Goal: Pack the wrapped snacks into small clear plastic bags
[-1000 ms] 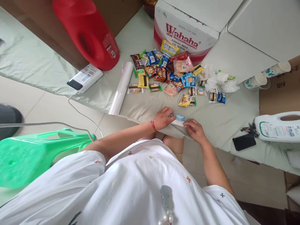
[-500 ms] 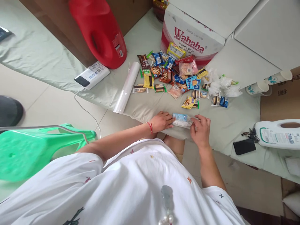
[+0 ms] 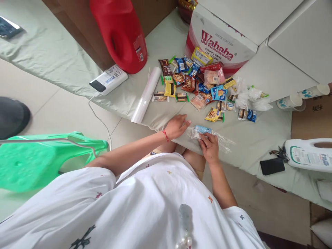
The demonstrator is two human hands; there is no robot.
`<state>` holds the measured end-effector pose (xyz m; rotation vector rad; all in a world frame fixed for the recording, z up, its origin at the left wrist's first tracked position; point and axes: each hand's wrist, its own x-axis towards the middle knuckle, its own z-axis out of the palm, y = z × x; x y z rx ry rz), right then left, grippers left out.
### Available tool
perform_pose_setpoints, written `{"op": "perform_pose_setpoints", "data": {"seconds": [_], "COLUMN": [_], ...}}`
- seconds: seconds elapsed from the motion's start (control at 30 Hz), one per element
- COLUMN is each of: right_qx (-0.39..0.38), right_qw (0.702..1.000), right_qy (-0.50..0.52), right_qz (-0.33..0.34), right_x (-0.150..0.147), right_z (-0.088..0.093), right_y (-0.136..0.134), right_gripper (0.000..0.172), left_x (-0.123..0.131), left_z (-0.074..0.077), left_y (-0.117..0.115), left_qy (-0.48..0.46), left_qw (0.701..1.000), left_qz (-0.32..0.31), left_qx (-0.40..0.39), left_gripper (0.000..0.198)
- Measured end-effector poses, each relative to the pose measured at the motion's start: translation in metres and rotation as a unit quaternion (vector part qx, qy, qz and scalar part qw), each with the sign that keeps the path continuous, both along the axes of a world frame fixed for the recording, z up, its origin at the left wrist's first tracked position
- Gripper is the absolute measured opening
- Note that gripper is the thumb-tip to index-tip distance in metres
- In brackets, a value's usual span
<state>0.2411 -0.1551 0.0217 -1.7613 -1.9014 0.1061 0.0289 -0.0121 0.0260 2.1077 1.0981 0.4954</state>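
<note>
A person's two bare hands at the near edge of a cloth-covered surface (image 3: 243,138), with a small blue packet in clear plastic.

The blue packet (image 3: 202,129) lies near the middle of this edge, the clear plastic (image 3: 225,141) spreading to its right. The right hand (image 3: 209,147) has its fingers on the packet's near side; whether they grip or only rest cannot be told. The left hand (image 3: 178,127) holds nothing, fingers loosely parted, just left of the plastic. Farther back is a pile of wrapped snacks (image 3: 190,83), with a shiny white roll (image 3: 146,95) on its left and a Wahaha box (image 3: 218,43) behind. Far right of the hands lies a black phone (image 3: 272,166).
</note>
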Motion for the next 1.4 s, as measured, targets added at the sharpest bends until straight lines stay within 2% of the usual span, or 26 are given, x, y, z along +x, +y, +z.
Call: {"op": "perform_pose_setpoints", "data": {"seconds": [0.1, 0.2, 0.27, 0.4, 0.47, 0.57, 0.7, 0.73, 0.8, 0.9, 0.97, 1.03, 1.1, 1.17, 1.23, 1.33, 1.4], "right_qx": [0.002, -0.008, -0.011, -0.016, -0.025, -0.046, -0.059, -0.053, -0.007, 0.073, 0.037, -0.064, -0.176, -0.255, -0.272, -0.227, -0.202], "right_qw": [1.0, 1.0, 1.0, 1.0, 1.0, 0.998, 0.99, 0.985, 0.972, 0.949, 0.95, 0.957, 0.951, 0.929, 0.906, 0.881, 0.877], "right_qy": [0.008, 0.011, 0.012, 0.015, 0.018, 0.045, 0.131, 0.163, 0.212, 0.164, 0.114, 0.105, 0.139, 0.194, 0.255, 0.321, 0.331], "right_qz": [-0.001, 0.002, 0.003, 0.003, -0.001, -0.012, -0.009, -0.023, -0.104, -0.26, -0.289, -0.261, -0.215, -0.186, -0.2, -0.263, -0.285], "right_x": [-0.001, -0.001, 0.0, 0.0, -0.001, -0.003, 0.003, 0.008, 0.026, 0.063, 0.084, 0.095, 0.096, 0.091, 0.086, 0.077, 0.067], "right_z": [0.0, 0.001, 0.001, 0.0, -0.001, 0.0, 0.013, 0.019, 0.029, 0.038, 0.036, 0.03, 0.026, 0.026, 0.031, 0.045, 0.053], "right_y": [0.0, 0.0, 0.0, 0.003, 0.006, 0.009, 0.0, -0.004, -0.011, -0.012, -0.007, -0.002, -0.003, -0.011, -0.021, -0.032, -0.03], "right_gripper": [0.028, 0.029, 0.028, 0.027, 0.026, 0.027, 0.03, 0.031, 0.034, 0.043, 0.052, 0.062, 0.061, 0.054, 0.049, 0.043, 0.04], "left_x": [0.017, 0.023, 0.02, 0.024, 0.035, 0.053, 0.057, 0.055, 0.052, 0.052, 0.054, 0.057, 0.059, 0.061, 0.062, 0.063, 0.064], "left_z": [0.017, 0.027, 0.032, 0.038, 0.037, 0.026, 0.013, 0.013, 0.016, 0.022, 0.024, 0.023, 0.021, 0.018, 0.017, 0.018, 0.019], "left_y": [-0.009, -0.01, -0.009, -0.015, -0.025, -0.039, -0.05, -0.051, -0.054, -0.057, -0.059, -0.059, -0.059, -0.058, -0.056, -0.053, -0.052], "left_qy": [0.128, 0.186, 0.169, 0.072, 0.038, 0.019, 0.018, 0.035, 0.086, 0.138, 0.148, 0.154, 0.157, 0.155, 0.155, 0.159, 0.165], "left_qw": [0.992, 0.98, 0.983, 0.995, 0.996, 0.995, 0.992, 0.989, 0.982, 0.968, 0.962, 0.957, 0.955, 0.954, 0.955, 0.953, 0.95], "left_qz": [-0.022, -0.06, -0.054, -0.04, -0.065, -0.093, -0.125, -0.137, -0.16, -0.187, -0.198, -0.204, -0.206, -0.206, -0.206, -0.214, -0.223], "left_qx": [0.002, -0.019, -0.039, -0.051, -0.044, -0.033, 0.023, 0.037, 0.059, 0.092, 0.115, 0.135, 0.147, 0.151, 0.148, 0.143, 0.141], "left_gripper": [0.041, 0.02, 0.015, 0.005, 0.006, 0.014, 0.025, 0.025, 0.025, 0.024, 0.026, 0.027, 0.028, 0.03, 0.032, 0.034, 0.035]}}
